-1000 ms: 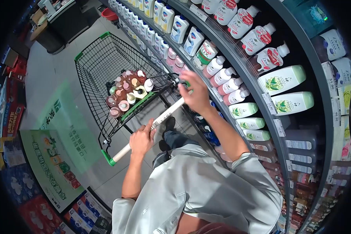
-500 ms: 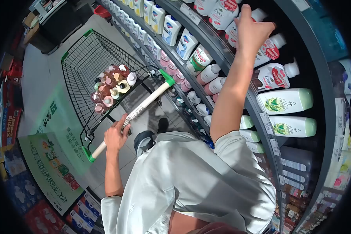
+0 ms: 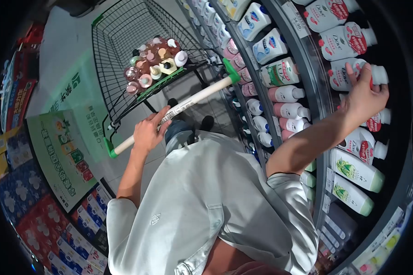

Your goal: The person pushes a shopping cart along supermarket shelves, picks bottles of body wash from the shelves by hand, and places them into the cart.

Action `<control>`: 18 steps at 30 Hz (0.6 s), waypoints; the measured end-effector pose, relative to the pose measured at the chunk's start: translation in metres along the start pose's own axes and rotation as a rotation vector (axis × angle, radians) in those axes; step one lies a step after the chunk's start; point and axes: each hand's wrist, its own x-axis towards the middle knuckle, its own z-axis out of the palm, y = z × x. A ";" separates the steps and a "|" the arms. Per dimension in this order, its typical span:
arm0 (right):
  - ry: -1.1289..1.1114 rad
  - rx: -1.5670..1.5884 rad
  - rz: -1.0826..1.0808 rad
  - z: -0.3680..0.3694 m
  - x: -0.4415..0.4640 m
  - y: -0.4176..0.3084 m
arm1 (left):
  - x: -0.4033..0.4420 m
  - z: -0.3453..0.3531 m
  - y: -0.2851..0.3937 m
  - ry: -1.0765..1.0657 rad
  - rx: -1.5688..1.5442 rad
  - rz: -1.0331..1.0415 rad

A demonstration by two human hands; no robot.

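On the shelf [image 3: 310, 68], white bottle [image 3: 340, 76], partly hidden behind right hand [image 3: 365, 97]

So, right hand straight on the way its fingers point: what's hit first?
Right hand would likely meet the Dove bottle at its fingers; whether they touch it is unclear.

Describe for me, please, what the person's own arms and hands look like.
The left hand and right hand are both bare, without gloves, and no watch shows. Loose, pale grey short sleeves leave the forearms uncovered.
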 end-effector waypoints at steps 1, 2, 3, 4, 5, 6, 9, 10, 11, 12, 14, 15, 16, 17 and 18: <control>0.005 0.006 -0.034 0.001 -0.002 0.002 | 0.002 -0.001 0.000 -0.016 -0.015 -0.006; 0.007 0.017 -0.067 0.002 -0.004 0.004 | 0.004 -0.003 0.000 -0.029 -0.028 -0.016; 0.020 0.030 -0.074 0.003 -0.009 0.001 | 0.006 -0.002 -0.001 -0.037 -0.046 0.022; 0.027 0.049 -0.081 0.007 -0.015 -0.002 | 0.007 -0.002 -0.003 -0.033 -0.046 0.005; 0.044 0.043 -0.092 0.011 -0.025 -0.008 | 0.008 -0.001 -0.004 -0.029 -0.046 -0.020; 0.044 0.051 -0.150 0.010 -0.031 -0.009 | 0.008 -0.001 -0.005 -0.034 -0.061 -0.002; 0.136 0.073 -0.226 0.009 -0.055 -0.037 | 0.012 -0.011 0.000 -0.148 -0.103 -0.085; 0.147 0.085 -0.275 0.005 -0.064 -0.047 | 0.016 -0.013 0.002 -0.154 -0.106 -0.081; 0.149 0.067 -0.313 0.003 -0.076 -0.058 | 0.017 -0.017 0.002 -0.024 -0.052 0.068; 0.151 0.076 -0.390 0.006 -0.090 -0.066 | 0.017 -0.026 0.006 0.108 0.011 0.206; 0.049 -0.002 -0.446 0.002 -0.120 -0.076 | 0.021 -0.048 0.027 0.131 -0.251 0.137; -0.080 -0.010 -0.381 -0.002 -0.138 -0.083 | 0.026 -0.065 0.042 0.048 -0.481 0.087; -0.214 -0.012 -0.318 0.000 -0.153 -0.085 | 0.029 -0.070 0.051 -0.117 -0.905 -0.003; -0.238 -0.003 -0.411 0.013 -0.168 -0.075 | 0.036 -0.073 0.058 -0.295 -1.317 0.029; -0.481 0.154 -0.554 0.015 -0.174 -0.062 | 0.044 -0.082 0.066 -0.474 -1.665 0.028</control>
